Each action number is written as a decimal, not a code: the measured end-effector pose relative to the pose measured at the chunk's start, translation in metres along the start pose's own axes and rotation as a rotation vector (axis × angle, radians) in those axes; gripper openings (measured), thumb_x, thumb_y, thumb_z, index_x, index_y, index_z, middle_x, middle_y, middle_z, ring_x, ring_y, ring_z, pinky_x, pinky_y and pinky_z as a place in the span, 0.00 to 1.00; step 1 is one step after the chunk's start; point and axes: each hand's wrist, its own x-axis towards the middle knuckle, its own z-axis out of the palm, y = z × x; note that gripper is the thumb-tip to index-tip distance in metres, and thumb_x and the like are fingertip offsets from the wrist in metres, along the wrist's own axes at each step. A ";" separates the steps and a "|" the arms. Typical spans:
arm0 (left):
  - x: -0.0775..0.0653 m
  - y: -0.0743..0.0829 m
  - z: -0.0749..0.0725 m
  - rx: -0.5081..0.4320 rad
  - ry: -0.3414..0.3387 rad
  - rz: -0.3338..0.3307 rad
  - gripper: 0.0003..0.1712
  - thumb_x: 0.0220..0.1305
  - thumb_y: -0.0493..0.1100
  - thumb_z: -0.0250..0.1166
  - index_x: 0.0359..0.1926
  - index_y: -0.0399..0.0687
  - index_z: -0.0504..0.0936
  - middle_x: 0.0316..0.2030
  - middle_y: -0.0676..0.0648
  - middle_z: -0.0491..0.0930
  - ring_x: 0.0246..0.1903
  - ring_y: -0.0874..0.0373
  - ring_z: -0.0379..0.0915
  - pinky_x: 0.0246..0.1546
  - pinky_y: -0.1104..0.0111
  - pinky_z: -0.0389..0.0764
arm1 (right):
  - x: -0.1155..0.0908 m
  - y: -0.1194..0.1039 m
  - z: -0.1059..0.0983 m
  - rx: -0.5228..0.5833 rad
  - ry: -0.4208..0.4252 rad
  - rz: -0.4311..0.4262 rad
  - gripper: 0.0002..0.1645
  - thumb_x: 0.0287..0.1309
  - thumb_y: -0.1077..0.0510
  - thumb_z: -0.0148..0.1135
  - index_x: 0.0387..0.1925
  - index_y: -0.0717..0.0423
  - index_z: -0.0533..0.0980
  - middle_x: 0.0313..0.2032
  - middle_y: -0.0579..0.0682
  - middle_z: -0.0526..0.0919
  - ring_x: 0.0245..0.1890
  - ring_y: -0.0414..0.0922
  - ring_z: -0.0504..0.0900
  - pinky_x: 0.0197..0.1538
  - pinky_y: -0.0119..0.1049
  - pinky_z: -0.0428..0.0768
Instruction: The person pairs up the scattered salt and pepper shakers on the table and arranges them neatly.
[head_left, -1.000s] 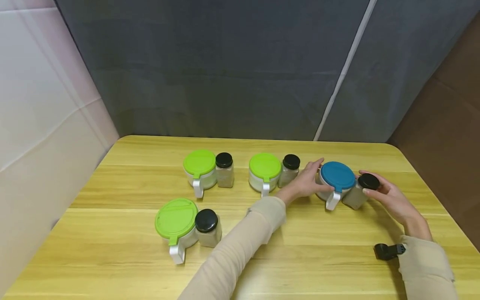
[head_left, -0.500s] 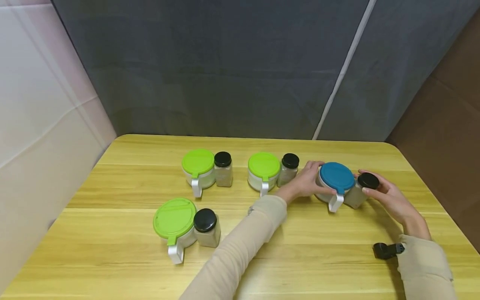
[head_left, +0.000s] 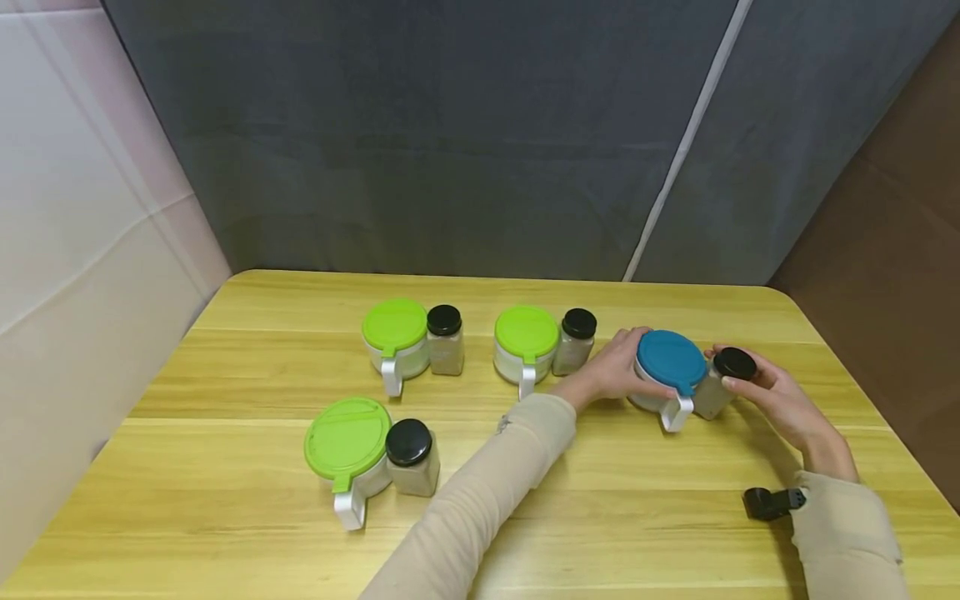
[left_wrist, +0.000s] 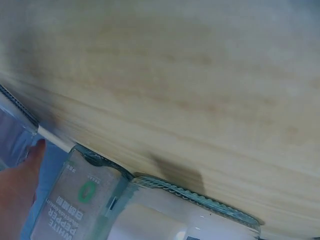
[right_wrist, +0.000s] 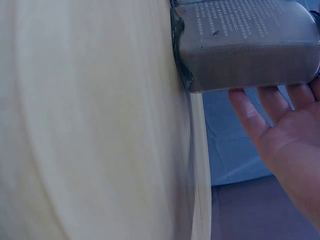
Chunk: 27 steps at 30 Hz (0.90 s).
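At the right of the table, my left hand (head_left: 618,367) holds a round seasoning jar with a blue lid (head_left: 671,358), thumb in front and fingers round the back. Its white handle (head_left: 677,412) points toward the front right. Close against it stands a square spice bottle (head_left: 716,396) with a black cap, dark powder filling it in the right wrist view. My right hand (head_left: 776,396) pinches this bottle near its cap, thumb on the near side. In the right wrist view the fingertips (right_wrist: 239,100) press on the printed bottle (right_wrist: 250,50).
Left of my hands stand a green-lidded jar (head_left: 527,333) and a black-capped bottle (head_left: 574,346), labelled white pepper in the left wrist view. Two more such pairs, with green-lidded jars (head_left: 395,329) (head_left: 347,442), stand farther left. A dark curtain (head_left: 420,150) hangs behind the table.
The blue-lidded jar has turned in my left hand, its handle swinging to the right, and has come slightly nearer. My right hand and its bottle have hardly moved.
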 end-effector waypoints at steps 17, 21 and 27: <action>-0.005 0.001 -0.001 -0.006 0.012 0.018 0.54 0.36 0.63 0.70 0.61 0.49 0.55 0.54 0.51 0.66 0.50 0.62 0.63 0.49 0.73 0.65 | 0.000 -0.001 0.003 -0.058 0.050 -0.052 0.25 0.59 0.67 0.50 0.58 0.69 0.59 0.51 0.41 0.72 0.50 0.33 0.68 0.47 0.21 0.64; -0.008 0.002 -0.002 -0.009 0.021 0.035 0.54 0.36 0.63 0.70 0.62 0.48 0.55 0.54 0.51 0.66 0.50 0.62 0.63 0.49 0.73 0.65 | 0.000 -0.001 0.003 -0.081 0.057 -0.051 0.25 0.59 0.67 0.50 0.58 0.69 0.59 0.52 0.42 0.72 0.50 0.32 0.68 0.46 0.22 0.64; -0.012 0.005 -0.003 -0.030 0.017 0.079 0.53 0.36 0.63 0.70 0.61 0.48 0.56 0.54 0.52 0.66 0.49 0.63 0.63 0.48 0.74 0.66 | -0.002 -0.005 0.002 -0.098 0.082 -0.052 0.24 0.60 0.67 0.49 0.58 0.66 0.61 0.50 0.38 0.73 0.48 0.32 0.69 0.45 0.22 0.64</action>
